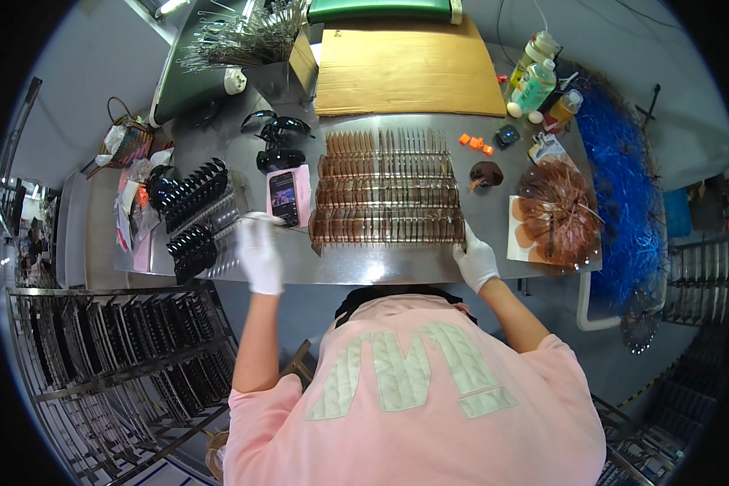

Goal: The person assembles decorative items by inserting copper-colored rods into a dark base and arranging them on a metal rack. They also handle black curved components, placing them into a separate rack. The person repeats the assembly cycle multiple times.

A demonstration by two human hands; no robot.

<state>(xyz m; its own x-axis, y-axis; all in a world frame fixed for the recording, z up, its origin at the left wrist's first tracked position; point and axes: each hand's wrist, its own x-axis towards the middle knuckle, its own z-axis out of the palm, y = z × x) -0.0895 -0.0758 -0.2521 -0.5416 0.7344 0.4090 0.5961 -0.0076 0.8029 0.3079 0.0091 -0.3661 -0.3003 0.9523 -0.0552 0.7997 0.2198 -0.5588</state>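
Observation:
A rack of brown translucent hair-clip pieces [385,190], set in several rows on thin metal bars, lies at the middle of the metal table. My right hand [476,259], in a white glove, grips its near right corner, fingers partly hidden by the rack's edge. Beside the near left side is my left hand [261,255], also gloved and smeared by motion; its fingers and anything in them are unclear. A phone [283,198] on a pink sheet lies just beyond it. To its left are rows of black glossy hair-clip pieces [194,198].
Black claw clips [279,139] stand beyond the phone. Brown loose pieces [560,211], small orange parts [475,144] and bottles [535,85] sit at right. Cardboard [409,69] and a box of metal wires [275,69] are at the back. A loaded rack [121,332] stands lower left.

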